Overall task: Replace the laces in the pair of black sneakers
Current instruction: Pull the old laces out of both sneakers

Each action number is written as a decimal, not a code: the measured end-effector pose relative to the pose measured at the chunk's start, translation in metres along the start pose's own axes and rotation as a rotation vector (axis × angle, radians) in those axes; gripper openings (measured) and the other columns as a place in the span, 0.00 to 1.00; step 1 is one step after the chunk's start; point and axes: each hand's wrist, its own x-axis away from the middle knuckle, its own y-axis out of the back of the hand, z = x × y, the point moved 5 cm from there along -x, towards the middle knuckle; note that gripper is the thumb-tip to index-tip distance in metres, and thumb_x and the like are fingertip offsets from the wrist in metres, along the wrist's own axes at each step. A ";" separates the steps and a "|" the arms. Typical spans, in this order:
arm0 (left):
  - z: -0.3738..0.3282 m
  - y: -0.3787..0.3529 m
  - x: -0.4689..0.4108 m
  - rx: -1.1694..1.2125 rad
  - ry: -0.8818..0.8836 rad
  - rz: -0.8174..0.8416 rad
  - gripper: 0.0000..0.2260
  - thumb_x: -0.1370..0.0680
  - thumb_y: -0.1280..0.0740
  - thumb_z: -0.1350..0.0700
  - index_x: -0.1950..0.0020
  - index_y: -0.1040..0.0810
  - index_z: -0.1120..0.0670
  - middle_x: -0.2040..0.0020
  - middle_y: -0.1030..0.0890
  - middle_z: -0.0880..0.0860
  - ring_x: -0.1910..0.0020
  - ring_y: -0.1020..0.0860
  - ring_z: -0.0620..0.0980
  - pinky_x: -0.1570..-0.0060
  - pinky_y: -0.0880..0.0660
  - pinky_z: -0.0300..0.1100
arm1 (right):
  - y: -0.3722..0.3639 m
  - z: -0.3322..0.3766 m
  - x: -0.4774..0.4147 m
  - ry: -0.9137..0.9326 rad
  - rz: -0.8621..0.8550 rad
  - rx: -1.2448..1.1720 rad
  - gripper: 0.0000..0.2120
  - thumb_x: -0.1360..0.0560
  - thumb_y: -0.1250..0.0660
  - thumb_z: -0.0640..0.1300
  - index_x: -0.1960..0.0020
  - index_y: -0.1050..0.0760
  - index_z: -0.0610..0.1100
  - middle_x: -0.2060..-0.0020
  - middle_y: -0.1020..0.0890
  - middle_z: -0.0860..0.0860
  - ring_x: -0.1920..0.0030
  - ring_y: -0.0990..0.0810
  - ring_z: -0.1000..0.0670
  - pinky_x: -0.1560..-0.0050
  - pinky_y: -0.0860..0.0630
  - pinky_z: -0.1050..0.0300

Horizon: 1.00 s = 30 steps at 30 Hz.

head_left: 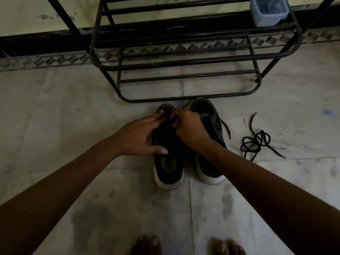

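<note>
At twelve o'clock from you, the rack (184,98) was black metal tubing with a dull sheen. The box (268,13) at one o'clock was cloudy bluish plastic. Your left sneaker (168,168) and right sneaker (209,115) had matt black cloth uppers and smooth white soles. The loose lace (257,138) at three o'clock was matt black woven cord. The floor (73,107) was smooth, stained pale stone.

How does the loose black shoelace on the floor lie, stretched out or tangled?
Tangled: the loose black shoelace lies in a heap of loops, its ends sticking out.

Eyelets of held sneaker (168,168) behind right hand (187,129)
</note>
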 end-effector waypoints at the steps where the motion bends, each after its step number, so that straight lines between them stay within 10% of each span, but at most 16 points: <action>1: -0.001 -0.001 0.000 0.000 -0.006 -0.012 0.53 0.34 0.35 0.21 0.16 0.47 0.44 0.16 0.51 0.42 0.19 0.44 0.45 0.24 0.36 0.48 | 0.000 0.000 -0.002 0.002 -0.003 -0.022 0.12 0.24 0.35 0.31 0.42 0.22 0.40 0.53 0.17 0.45 0.53 0.18 0.49 0.47 0.20 0.53; 14: -0.007 -0.008 -0.002 -0.207 -0.062 -0.143 0.51 0.31 0.46 0.19 0.17 0.43 0.49 0.16 0.45 0.52 0.20 0.39 0.51 0.26 0.33 0.53 | 0.008 0.009 -0.003 0.166 -0.065 0.158 0.14 0.26 0.37 0.32 0.41 0.31 0.41 0.48 0.24 0.42 0.50 0.24 0.42 0.53 0.20 0.42; 21: -0.007 -0.014 -0.004 -0.306 -0.057 -0.155 0.50 0.29 0.46 0.20 0.18 0.41 0.53 0.17 0.44 0.54 0.20 0.39 0.51 0.27 0.33 0.53 | 0.028 0.002 0.003 0.118 -0.091 0.617 0.19 0.26 0.27 0.41 0.38 0.26 0.38 0.39 0.27 0.37 0.36 0.29 0.35 0.36 0.27 0.39; 30: -0.007 -0.014 -0.007 -0.349 -0.034 -0.149 0.52 0.31 0.47 0.18 0.18 0.42 0.51 0.17 0.43 0.53 0.22 0.35 0.52 0.30 0.31 0.51 | 0.035 -0.007 0.006 -0.079 0.070 -0.548 0.08 0.17 0.41 0.39 0.52 0.25 0.42 0.61 0.19 0.50 0.63 0.19 0.60 0.58 0.22 0.62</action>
